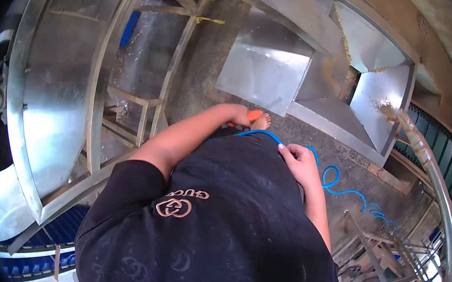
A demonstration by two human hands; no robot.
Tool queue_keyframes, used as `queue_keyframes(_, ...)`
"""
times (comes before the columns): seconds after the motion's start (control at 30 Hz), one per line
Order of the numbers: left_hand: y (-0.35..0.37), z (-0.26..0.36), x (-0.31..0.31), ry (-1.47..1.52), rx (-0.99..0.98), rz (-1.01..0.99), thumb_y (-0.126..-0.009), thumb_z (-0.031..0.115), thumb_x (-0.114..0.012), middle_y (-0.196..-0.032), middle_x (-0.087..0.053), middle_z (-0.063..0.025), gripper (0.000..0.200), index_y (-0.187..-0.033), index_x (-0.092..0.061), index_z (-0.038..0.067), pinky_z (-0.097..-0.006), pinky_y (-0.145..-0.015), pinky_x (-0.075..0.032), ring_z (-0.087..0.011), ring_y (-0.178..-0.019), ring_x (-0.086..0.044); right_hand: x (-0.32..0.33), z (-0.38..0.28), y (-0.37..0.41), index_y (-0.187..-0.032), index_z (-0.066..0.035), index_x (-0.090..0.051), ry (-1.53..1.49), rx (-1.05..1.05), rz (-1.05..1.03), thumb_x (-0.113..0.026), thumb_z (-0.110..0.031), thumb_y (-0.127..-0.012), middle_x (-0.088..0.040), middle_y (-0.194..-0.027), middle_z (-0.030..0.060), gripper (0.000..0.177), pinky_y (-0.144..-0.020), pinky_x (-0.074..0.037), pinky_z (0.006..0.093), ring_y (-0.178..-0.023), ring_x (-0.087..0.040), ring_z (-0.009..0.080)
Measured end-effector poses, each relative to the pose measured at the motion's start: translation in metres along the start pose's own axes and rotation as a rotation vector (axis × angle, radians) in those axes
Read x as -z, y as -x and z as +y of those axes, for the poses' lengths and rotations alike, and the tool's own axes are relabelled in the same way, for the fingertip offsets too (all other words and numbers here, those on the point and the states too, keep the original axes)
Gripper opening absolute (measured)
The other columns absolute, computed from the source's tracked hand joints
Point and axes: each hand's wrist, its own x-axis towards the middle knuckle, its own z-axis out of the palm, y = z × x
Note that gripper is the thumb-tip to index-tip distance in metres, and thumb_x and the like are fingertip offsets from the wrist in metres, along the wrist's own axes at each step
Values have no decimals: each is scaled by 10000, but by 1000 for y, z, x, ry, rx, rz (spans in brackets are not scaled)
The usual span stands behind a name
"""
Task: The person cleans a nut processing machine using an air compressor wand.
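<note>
My left hand (234,115) is closed around an orange object (254,115), whose full shape is hidden by the fingers. A bare foot (262,123) shows just beyond it. Near the front of the black shirt (236,198), my right hand (302,163) has its fingers curled at the blue hose (330,178). The hose arches from beside my left hand across the shirt to the right thumb, comes out past the fingers and coils away over the floor to the right.
Metal-framed equipment (100,71) stands at the left. Ahead is a shiny metal sheet (267,70), beside a square metal hopper (364,129) with residue inside. A curved metal pipe (436,181) rises at the right, above metal frames (375,252). A blue item (129,28) lies inside the left frame.
</note>
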Motion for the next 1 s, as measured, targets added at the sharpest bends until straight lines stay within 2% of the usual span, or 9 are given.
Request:
queue_keyframes(0.03, -16, 20, -5, -104, -7, -28, -617, 383, -628, -681, -627, -130, 395, -776, -658, 22, -364, -552, -481, -244, -604, -616, 7, 8, 4, -674, 9, -569, 6, -18, 27, -552, -354, -841, -469, -519, 44, 400, -489, -348, 293, -513, -414, 102)
queue_keyframes(0.1, -34, 48, -20, -326, -250, 202, -649, 362, -580, -756, -634, -167, 428, -853, -641, -9, -383, -645, -486, -295, -702, -625, 18, 23, 12, -666, 9, -562, 4, -40, 64, -552, -362, -836, -470, -514, 73, 408, -488, -352, 309, -502, -422, 127)
queue_keyframes(0.2, -55, 73, -25, -448, -302, 169, -656, 421, -578, -825, -638, -168, 473, -890, -654, 18, -390, -720, -471, -332, -814, -606, 27, 48, 26, -646, 5, -545, -59, -64, 99, -555, -354, -838, -438, -500, 62, 407, -473, -330, 299, -495, -391, 110)
queue_keyframes(0.43, -119, 82, 51, -296, 35, 234, -676, 385, -578, -796, -647, -141, 367, -829, -654, 59, -373, -704, -479, -262, -778, -632, 37, 66, 28, -623, -2, -519, -235, -141, 284, -581, -279, -840, -362, -506, -28, 357, -444, -263, 261, -502, -320, 54)
queue_keyframes(0.5, -132, 73, 86, -243, 11, 318, -688, 268, -527, -848, -657, -119, 304, -876, -657, 67, -338, -726, -490, -248, -808, -638, 43, 67, 23, -622, -1, -516, -274, -149, 322, -582, -269, -841, -353, -507, -37, 352, -441, -253, 258, -503, -314, 49)
queue_keyframes(0.6, -169, 48, 132, -129, 89, 459, -711, 330, -518, -877, -651, -128, 347, -897, -650, 69, -334, -779, -472, -255, -863, -626, 57, 62, 12, -631, 1, -517, -269, -186, 334, -580, -268, -842, -343, -505, -37, 346, -437, -243, 261, -503, -309, 47)
queue_keyframes(0.7, -185, 38, 168, -2, 125, 537, -679, 352, -559, -965, -623, -175, 387, -946, -633, 82, -367, -734, -480, -279, -883, -614, 68, 54, -4, -630, -1, -510, -274, -249, 321, -577, -264, -848, -347, -510, -43, 348, -438, -237, 256, -508, -308, 43)
queue_keyframes(0.83, -171, 33, 219, 114, 243, 441, -668, 331, -562, -933, -632, -165, 391, -940, -629, 58, -361, -732, -478, -269, -855, -620, 90, 36, -46, -632, -2, -508, -400, -319, 357, -575, -261, -855, -374, -522, -47, 348, -445, -252, 244, -508, -319, 45)
queue_keyframes(1.0, -159, -14, 282, 233, 318, 393, -674, 247, -524, -836, -626, -163, 287, -849, -628, 45, -350, -674, -463, -232, -773, -611, 134, -25, -106, -637, 0, -519, -283, -260, 349, -585, -274, -846, -375, -518, -43, 351, -451, -264, 241, -506, -325, 50)
